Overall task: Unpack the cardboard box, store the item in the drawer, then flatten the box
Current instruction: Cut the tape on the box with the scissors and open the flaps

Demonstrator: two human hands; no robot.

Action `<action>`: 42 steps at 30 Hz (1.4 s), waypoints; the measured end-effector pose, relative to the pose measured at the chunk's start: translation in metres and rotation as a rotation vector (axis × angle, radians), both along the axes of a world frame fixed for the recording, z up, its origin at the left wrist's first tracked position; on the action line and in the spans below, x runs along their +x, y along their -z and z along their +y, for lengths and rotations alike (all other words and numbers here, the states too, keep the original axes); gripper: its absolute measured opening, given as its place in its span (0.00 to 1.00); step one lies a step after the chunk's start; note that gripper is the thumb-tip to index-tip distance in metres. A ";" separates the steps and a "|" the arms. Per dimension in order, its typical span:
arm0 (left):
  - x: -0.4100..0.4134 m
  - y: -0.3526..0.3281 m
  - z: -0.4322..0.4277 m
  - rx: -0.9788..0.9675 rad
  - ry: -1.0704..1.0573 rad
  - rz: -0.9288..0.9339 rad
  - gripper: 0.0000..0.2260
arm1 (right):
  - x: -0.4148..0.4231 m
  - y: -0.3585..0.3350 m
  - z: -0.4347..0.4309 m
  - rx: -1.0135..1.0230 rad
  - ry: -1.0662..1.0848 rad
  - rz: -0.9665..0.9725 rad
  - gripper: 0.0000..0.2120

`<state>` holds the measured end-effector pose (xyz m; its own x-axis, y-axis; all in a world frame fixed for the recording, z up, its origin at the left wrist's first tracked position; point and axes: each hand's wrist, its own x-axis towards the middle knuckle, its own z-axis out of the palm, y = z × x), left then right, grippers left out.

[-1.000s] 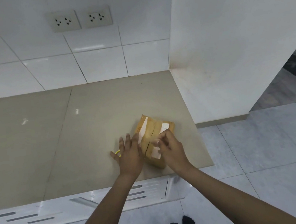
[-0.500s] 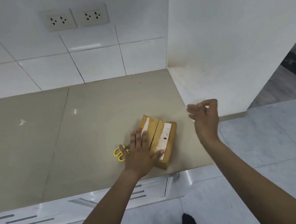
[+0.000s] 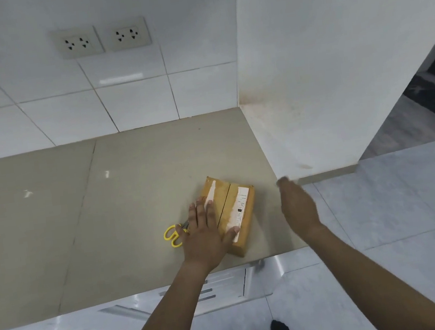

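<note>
1. The cardboard box (image 3: 231, 214) is small, flat and brown, lying closed near the front right corner of the beige tabletop (image 3: 107, 221), with a dark seam running down the middle of its top between the two flaps.
2. A torn white label (image 3: 240, 209) sits on the box's right flap and a strip of white paper remnant on its left flap; the print on the label is too small to read.
3. The left hand (image 3: 206, 235) lies flat and open on the box's left flap, fingers spread, thumb reaching across the seam; it grips nothing.
4. The right hand (image 3: 297, 204) hangs in the air to the right of the box, apart from it, fingers extended and blurred, empty.
5. Yellow-handled scissors (image 3: 174, 233) lie on the tabletop just left of the box, partly under the left hand.
6. Beyond the box, two wall sockets (image 3: 101, 39) are set in the white tiled wall.
</note>
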<state>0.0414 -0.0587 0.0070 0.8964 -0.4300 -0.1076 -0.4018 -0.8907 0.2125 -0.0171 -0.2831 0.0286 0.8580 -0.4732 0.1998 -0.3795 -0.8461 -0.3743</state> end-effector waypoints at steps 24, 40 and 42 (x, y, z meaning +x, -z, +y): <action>0.012 -0.048 -0.014 -0.476 -0.345 0.482 0.31 | -0.017 -0.010 0.104 0.641 -0.075 -0.069 0.30; -0.002 -0.058 -0.011 -0.323 -0.244 0.305 0.55 | -0.006 0.000 0.048 1.015 0.271 -0.144 0.21; -0.009 -0.055 -0.016 -0.330 -0.250 0.263 0.53 | -0.001 0.001 0.039 0.929 0.300 -0.052 0.22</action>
<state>0.0322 -0.0748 0.0621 0.9373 -0.2541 -0.2385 -0.0787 -0.8210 0.5655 -0.0177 -0.2440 0.0275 0.6770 -0.6585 -0.3288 -0.4952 -0.0771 -0.8653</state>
